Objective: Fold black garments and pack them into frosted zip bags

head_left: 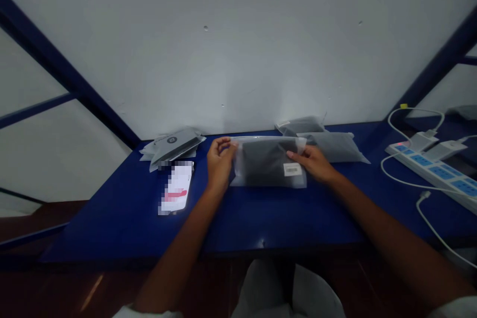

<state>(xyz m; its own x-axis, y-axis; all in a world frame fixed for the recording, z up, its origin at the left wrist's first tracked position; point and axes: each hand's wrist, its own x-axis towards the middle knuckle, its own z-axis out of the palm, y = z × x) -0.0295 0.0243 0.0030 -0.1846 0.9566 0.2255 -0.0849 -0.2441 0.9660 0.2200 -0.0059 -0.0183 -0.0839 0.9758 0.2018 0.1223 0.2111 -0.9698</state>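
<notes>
A frosted plastic bag (261,164) with a dark flat item inside and a white barcode label at its lower right lies between my hands on the blue table. My left hand (220,161) pinches its upper left corner, fingers curled. At the upper right, my right hand (311,160) grips the edge, with the thumb on the front of the bag. What exactly is inside cannot be made out through the plastic. Just behind my right hand rests another frosted bag (335,146), and a darker bag (303,125) is behind that one.
Grey plastic packets (173,146) are piled at the back left, with a lit phone (177,188) in front of them. To the right is a white power strip (428,161) with chargers and a loose cable (428,218). A white wall (253,49) rises behind the blue table (122,218).
</notes>
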